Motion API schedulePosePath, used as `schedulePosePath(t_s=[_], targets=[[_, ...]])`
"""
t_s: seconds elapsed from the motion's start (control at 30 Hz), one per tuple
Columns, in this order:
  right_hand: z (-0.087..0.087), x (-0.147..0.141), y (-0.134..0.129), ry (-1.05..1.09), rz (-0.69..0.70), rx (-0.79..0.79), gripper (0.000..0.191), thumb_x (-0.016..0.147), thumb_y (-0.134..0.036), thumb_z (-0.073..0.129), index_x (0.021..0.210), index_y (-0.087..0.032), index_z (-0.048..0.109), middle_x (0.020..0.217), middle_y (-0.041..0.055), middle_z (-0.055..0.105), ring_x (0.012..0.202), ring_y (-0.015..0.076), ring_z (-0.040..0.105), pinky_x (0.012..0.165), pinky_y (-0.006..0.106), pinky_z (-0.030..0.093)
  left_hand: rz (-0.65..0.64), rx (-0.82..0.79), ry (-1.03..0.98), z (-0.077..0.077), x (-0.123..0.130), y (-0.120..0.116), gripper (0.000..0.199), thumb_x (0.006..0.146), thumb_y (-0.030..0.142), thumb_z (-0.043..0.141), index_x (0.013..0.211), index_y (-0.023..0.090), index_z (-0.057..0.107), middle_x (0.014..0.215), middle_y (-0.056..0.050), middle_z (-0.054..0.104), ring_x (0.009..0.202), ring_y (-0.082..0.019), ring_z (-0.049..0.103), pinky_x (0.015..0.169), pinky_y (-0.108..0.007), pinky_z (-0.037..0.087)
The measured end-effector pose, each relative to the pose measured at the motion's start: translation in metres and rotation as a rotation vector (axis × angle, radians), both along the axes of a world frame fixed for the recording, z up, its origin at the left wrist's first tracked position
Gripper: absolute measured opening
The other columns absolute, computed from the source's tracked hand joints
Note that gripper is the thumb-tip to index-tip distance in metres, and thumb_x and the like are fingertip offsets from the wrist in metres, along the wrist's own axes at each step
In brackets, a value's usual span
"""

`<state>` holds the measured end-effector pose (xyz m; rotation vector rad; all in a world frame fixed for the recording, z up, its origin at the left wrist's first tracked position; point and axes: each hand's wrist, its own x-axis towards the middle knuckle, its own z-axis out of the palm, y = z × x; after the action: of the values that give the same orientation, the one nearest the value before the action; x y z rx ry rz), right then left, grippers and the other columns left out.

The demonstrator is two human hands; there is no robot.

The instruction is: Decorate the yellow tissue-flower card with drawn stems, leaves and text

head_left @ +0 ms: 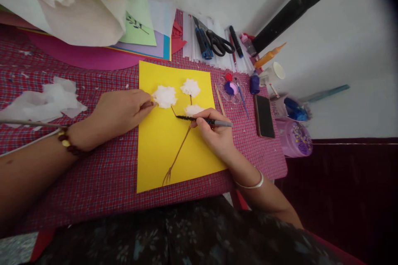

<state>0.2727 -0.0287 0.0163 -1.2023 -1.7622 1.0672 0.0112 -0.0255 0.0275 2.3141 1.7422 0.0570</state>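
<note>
A yellow sheet of paper lies on the table, bearing three white fluffy tufts, among them a left tuft and an upper one. Brown drawn lines run over the sheet like a stem and branches. My right hand is closed around a black pen with a grey end, its tip touching the sheet at the lower end of a short brown line below the left tuft. My left hand rests at the sheet's left edge, thumb and fingers pressed together beside that tuft; anything between them is hidden.
Crumpled white tissue lies at left. Behind are stacked coloured papers, scissors and a cutter. At right are a paint palette, thin brush, purple bottle, phone and pink tub.
</note>
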Motion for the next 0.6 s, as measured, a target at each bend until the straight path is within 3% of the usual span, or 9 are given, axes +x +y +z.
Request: schedulePosePath(t_s=[0.6], targets=[[0.022,0.013,-0.006,-0.073,0.083,-0.047,0.011,0.08,-0.022,0.054,0.071,-0.022,0.06,0.057,-0.0034,0.06,0.05,0.0097,0.05,0.049,0.026,0.037,0.011,-0.005,0.049,-0.002,0.0,0.001,0.033,0.102,0.039,0.036,0.081,0.019,0.053,0.088,-0.007,0.064,0.074,-0.02,0.055,0.059,-0.031,0.025]])
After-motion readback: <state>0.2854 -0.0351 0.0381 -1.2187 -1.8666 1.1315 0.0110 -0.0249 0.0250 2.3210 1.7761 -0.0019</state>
